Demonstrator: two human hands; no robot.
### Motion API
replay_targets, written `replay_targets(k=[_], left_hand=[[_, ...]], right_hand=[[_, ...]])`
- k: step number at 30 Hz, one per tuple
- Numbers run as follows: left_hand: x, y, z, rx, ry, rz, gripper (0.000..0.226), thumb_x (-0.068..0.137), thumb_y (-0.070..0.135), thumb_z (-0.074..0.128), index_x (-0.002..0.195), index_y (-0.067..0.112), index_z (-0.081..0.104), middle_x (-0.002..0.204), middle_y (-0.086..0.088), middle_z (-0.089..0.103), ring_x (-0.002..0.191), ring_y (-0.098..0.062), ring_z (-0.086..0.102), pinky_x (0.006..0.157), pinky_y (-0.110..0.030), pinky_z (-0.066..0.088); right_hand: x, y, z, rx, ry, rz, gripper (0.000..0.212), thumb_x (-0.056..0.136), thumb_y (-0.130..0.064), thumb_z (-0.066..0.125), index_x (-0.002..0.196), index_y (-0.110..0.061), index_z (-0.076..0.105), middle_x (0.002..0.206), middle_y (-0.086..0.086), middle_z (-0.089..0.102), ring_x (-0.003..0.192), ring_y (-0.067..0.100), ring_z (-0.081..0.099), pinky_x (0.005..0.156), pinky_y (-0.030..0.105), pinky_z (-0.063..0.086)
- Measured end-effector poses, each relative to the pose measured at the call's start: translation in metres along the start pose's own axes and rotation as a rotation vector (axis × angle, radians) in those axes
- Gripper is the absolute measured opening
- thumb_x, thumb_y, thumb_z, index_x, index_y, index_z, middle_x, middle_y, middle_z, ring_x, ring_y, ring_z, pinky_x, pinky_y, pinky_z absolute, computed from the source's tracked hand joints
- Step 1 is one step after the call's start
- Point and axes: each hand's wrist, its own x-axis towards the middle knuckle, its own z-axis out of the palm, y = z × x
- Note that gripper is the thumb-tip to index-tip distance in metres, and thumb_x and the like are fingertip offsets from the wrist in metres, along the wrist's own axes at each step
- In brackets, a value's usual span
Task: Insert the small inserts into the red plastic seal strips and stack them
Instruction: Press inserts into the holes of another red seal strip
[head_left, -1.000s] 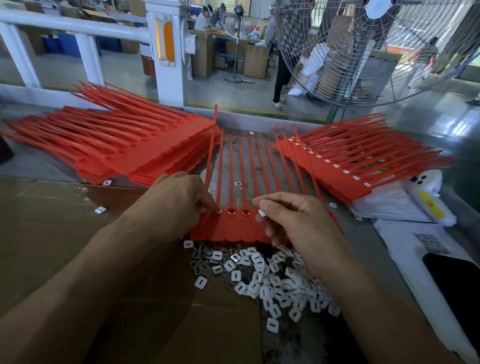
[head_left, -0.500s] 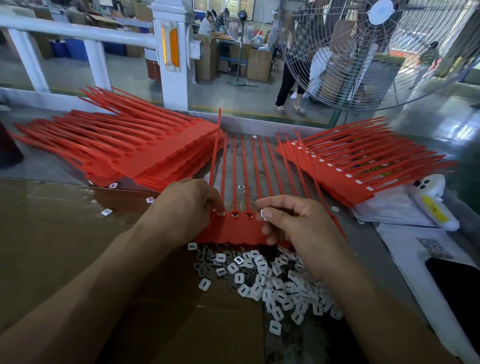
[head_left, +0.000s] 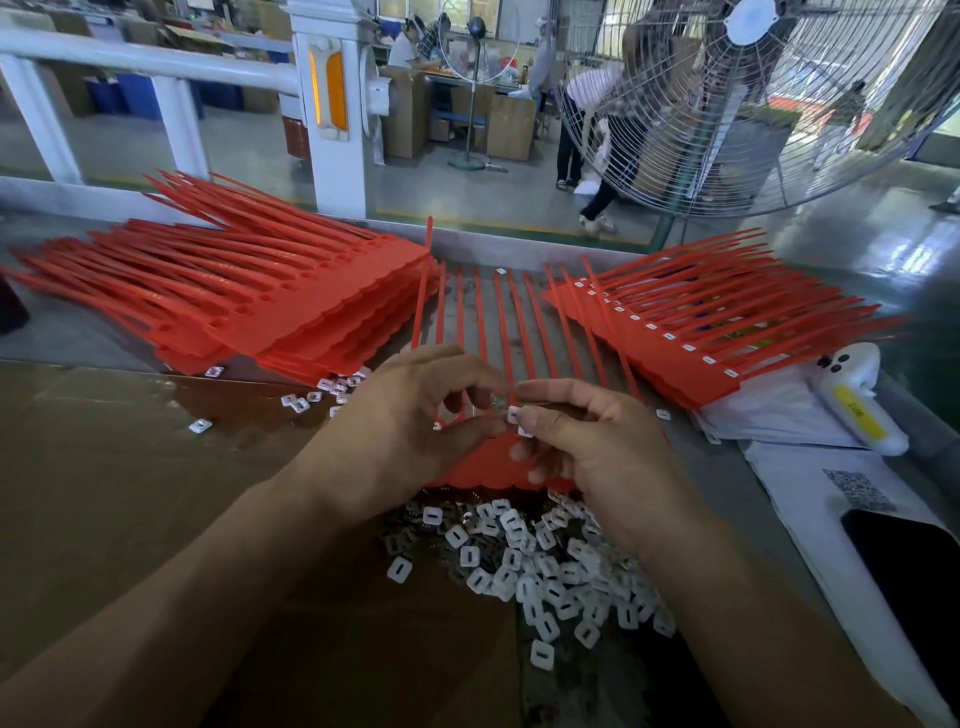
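Both hands meet over the red plastic seal strip sheet (head_left: 488, 467) lying on the desk (head_left: 104, 467): right hand (head_left: 592, 457) pinches a small white square insert (head_left: 514, 414), left hand (head_left: 410, 421) curls beside it, touching it perhaps. Nearest, the loose insert pile (head_left: 524, 561); a fumbled pinch could drop the piece there. Beyond, unfilled stack (head_left: 291, 312) left, filled stack (head_left: 691, 338) right.

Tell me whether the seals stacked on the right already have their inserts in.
In: white inserts sit in a row of sockets along the top sheet of the right stack; lower sheets are hidden.

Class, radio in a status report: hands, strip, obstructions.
Right hand pinches small insert; left hand steadies seal strip. Nothing in the way.
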Motion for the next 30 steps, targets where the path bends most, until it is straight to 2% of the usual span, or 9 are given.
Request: replay_targets(k=[4,7,11,14,17,21,24,27,30], left_hand=[[0.0002,-0.0001,0.0025,0.012,-0.005,0.034,0.019,0.088,0.027,0.075,0.107,0.023,0.074,0.098,0.011,0.065,0.092,-0.011,0.064,0.078,-0.032,0.054],[-0.0004,-0.001,0.0024,0.007,0.006,0.042,0.018,0.088,0.03,0.073,0.105,0.023,0.075,0.098,0.012,0.065,0.093,-0.012,0.064,0.079,-0.031,0.054],[-0.0008,-0.0004,0.0046,-0.002,0.012,0.053,0.016,0.089,0.029,0.073,0.104,0.023,0.075,0.099,0.013,0.064,0.093,-0.012,0.064,0.079,-0.028,0.053],[0.0001,0.0015,0.0063,-0.008,0.033,0.069,0.018,0.09,0.027,0.072,0.106,0.02,0.075,0.1,0.01,0.065,0.093,-0.011,0.064,0.079,-0.027,0.053],[0.0007,0.0043,0.0062,0.01,0.061,0.095,0.019,0.089,0.024,0.072,0.107,0.018,0.076,0.101,0.011,0.065,0.094,-0.007,0.062,0.083,-0.022,0.052],[0.0008,0.0044,0.0055,0.043,0.086,0.082,0.016,0.091,0.017,0.073,0.106,0.016,0.076,0.1,0.008,0.067,0.093,-0.011,0.064,0.081,-0.032,0.055],[0.0004,0.005,0.0059,0.043,0.077,0.074,0.015,0.092,0.014,0.073,0.106,0.015,0.077,0.099,0.007,0.067,0.093,-0.014,0.065,0.079,-0.035,0.055],[-0.0007,0.0058,0.0068,0.036,0.082,0.064,0.016,0.092,0.017,0.073,0.108,0.016,0.076,0.098,0.008,0.066,0.089,-0.013,0.066,0.077,-0.033,0.056],[-0.0017,0.0059,0.0052,0.028,0.094,0.032,0.023,0.09,0.026,0.073,0.112,0.018,0.072,0.095,0.012,0.063,0.083,-0.01,0.063,0.072,-0.026,0.053]], right_hand=[[-0.0016,-0.0015,0.0026,-0.004,-0.037,0.0,0.018,0.093,-0.013,0.074,0.106,-0.023,0.078,0.091,0.014,0.078,0.077,0.024,0.072,0.06,0.027,0.056],[-0.0029,-0.0016,0.0023,-0.025,-0.036,-0.001,0.017,0.095,-0.012,0.072,0.109,-0.02,0.077,0.092,0.013,0.078,0.077,0.024,0.072,0.061,0.028,0.056],[-0.0043,-0.0018,0.0044,-0.079,-0.018,0.009,0.011,0.096,-0.015,0.072,0.107,-0.017,0.075,0.083,0.008,0.077,0.069,0.023,0.068,0.058,0.027,0.055],[-0.0048,-0.0028,0.0032,-0.093,-0.006,0.029,0.007,0.097,-0.018,0.071,0.103,-0.016,0.074,0.074,0.005,0.072,0.057,0.016,0.06,0.05,0.023,0.049],[-0.0057,-0.0048,0.0027,-0.039,-0.056,0.05,0.01,0.1,-0.018,0.066,0.101,-0.015,0.076,0.078,0.007,0.072,0.052,0.01,0.051,0.043,0.021,0.038],[-0.0048,-0.0064,0.0023,0.029,-0.108,0.075,0.013,0.101,-0.018,0.066,0.098,-0.01,0.075,0.073,0.005,0.065,0.051,0.009,0.044,0.04,0.019,0.031],[-0.0039,-0.0054,0.0034,0.034,-0.1,0.097,0.013,0.1,-0.015,0.066,0.103,-0.004,0.072,0.072,0.005,0.064,0.05,0.008,0.044,0.039,0.019,0.031],[-0.0031,-0.0049,0.0056,0.063,-0.063,0.115,0.011,0.1,-0.013,0.066,0.102,-0.003,0.072,0.07,0.004,0.064,0.048,0.007,0.044,0.037,0.018,0.03],[-0.0022,-0.0061,0.0061,0.144,-0.03,0.124,0.015,0.098,-0.016,0.068,0.102,-0.003,0.071,0.071,0.004,0.064,0.048,0.008,0.042,0.036,0.017,0.029]])
